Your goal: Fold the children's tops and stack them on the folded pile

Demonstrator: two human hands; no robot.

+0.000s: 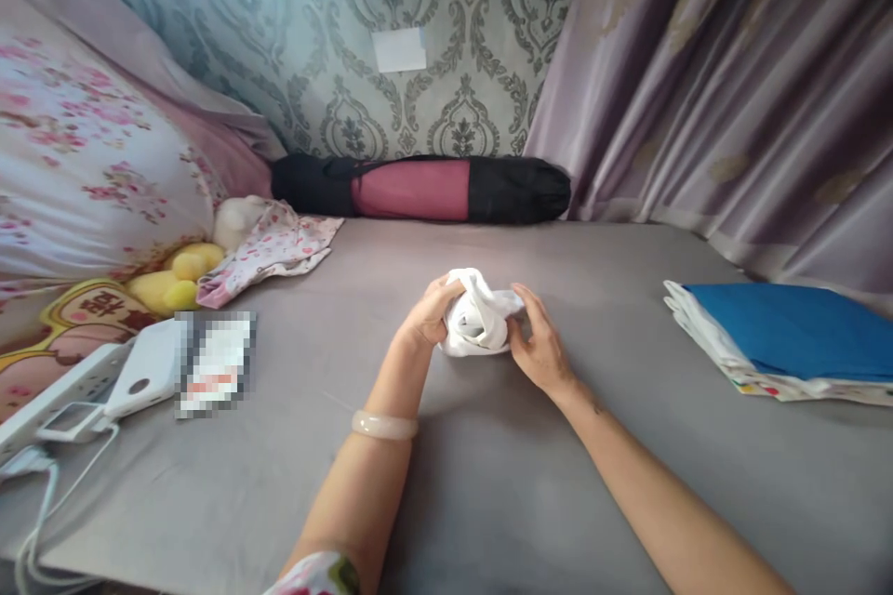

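White cloth [476,327], rolled into a loose bundle, mid-picture, between the two hands, over the grey sheet [572,493]! The left hand [424,311] has it, fingers and thumb closed around the near-left side. The right hand [539,342] is up against the other side, thumb and fingers parted around a loose flap; whether it pinches that flap or merely touches it, I cannot tell. Nor can I tell if the bundle rests on the sheet or hangs just above.

Here's the danger: those folds look slack, with a hollow in the middle, so if the left hand eased off, the whole roll could spring open. A hard tug on the flap from the right might drag the inner turns out, too. And the bangle [385,425] on the left wrist could snag a trailing edge, were one to swing that low.

Outward we go! Off right, well apart, the blue-topped stack [795,330]; a wide sweep of the right arm could nudge it. On the left, the packet [216,367], blurred out, then the power bank [150,367] and cables [52,502], which could catch a straying elbow. Beyond them, a printed garment [279,246] and yellow toy [171,279]. At the back, the long bag [411,191] lies across, blocking the way to the wall.
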